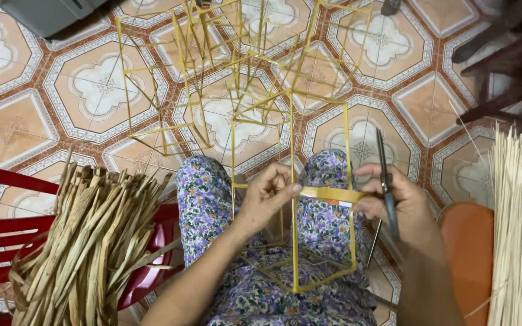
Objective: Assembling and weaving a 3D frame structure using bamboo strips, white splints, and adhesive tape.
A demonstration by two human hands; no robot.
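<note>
L hand & R hand pinching tape strip

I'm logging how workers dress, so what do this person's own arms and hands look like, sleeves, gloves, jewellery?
Both forearms are bare, no sleeves in view. The left hand and right hand wear no gloves; no rings, watch or bracelets show.
</note>
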